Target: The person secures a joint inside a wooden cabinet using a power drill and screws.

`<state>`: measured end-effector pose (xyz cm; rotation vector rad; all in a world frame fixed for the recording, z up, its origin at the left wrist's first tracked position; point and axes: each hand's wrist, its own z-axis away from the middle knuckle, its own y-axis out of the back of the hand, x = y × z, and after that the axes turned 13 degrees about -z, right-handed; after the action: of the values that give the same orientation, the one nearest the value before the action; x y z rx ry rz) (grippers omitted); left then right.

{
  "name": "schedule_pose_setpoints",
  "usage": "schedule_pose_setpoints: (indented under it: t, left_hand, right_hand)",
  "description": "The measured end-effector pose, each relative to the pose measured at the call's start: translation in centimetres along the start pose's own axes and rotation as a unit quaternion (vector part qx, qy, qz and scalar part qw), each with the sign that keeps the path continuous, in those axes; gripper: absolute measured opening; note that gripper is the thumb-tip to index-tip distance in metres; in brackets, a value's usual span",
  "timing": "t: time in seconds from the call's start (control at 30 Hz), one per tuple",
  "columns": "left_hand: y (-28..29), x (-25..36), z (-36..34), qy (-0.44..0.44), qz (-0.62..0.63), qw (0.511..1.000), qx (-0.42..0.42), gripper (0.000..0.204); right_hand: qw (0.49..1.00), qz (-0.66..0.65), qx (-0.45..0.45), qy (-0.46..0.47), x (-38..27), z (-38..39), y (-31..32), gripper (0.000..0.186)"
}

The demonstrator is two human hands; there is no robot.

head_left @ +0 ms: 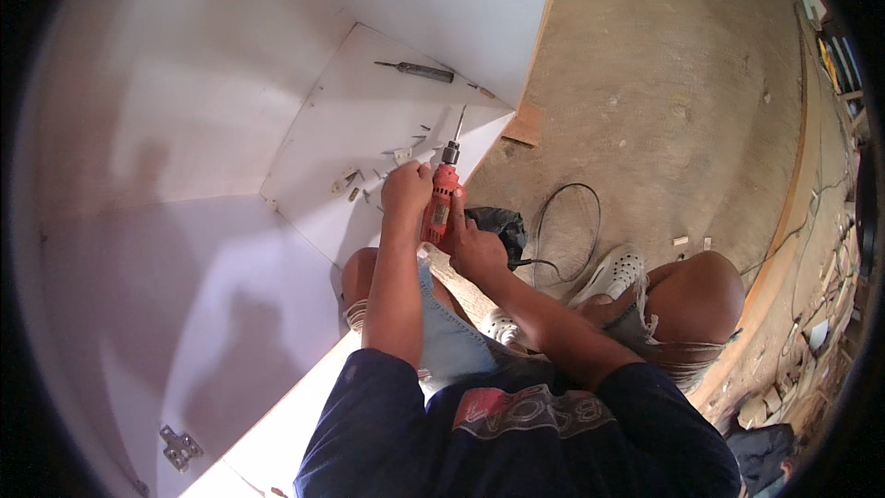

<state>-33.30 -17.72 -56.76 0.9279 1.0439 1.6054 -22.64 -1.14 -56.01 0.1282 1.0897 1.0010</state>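
My right hand [477, 247] grips a red corded power drill [442, 192], with the index finger stretched along its body. A long thin bit [460, 124] sits in the dark chuck and points away from me, over the white panel floor of a cabinet [323, 101]. Beside the drill, on its left, my left hand [407, 188] is closed, its fingertips close to the drill body; what they hold, if anything, is hidden. Several loose screws [353, 178] and small pale fittings [403, 156] lie on the panel left of the drill.
A dark-handled screwdriver [426, 72] lies farther back on the panel. A metal hinge [180, 447] is fixed at lower left. Black cable [597, 221] loops over the brown floor beside a black plastic bag [498, 224]. Scrap wood [761, 406] litters the right side.
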Motion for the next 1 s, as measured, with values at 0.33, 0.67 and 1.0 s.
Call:
schedule_pose_setpoints:
  t: [0.33,0.67,1.0]
  left_hand:
    - [-2.3,-0.1,-9.2,-0.028,0.024,0.985,0.168,0.014]
    - [-0.6,-6.9,-13.0,-0.007,0.312,0.941,0.127,0.028]
    - [-0.8,-10.1,-9.9,0.003,0.207,0.965,0.163,0.019]
  right_hand:
    - [0.998,-0.045,0.022,0.024,-0.2,0.2,0.2,0.115]
    - [0.999,-0.025,0.009,0.026,0.3,-0.2,-0.1,0.122]
    - [1.000,-0.011,-0.010,0.010,0.2,-0.1,0.2,0.125]
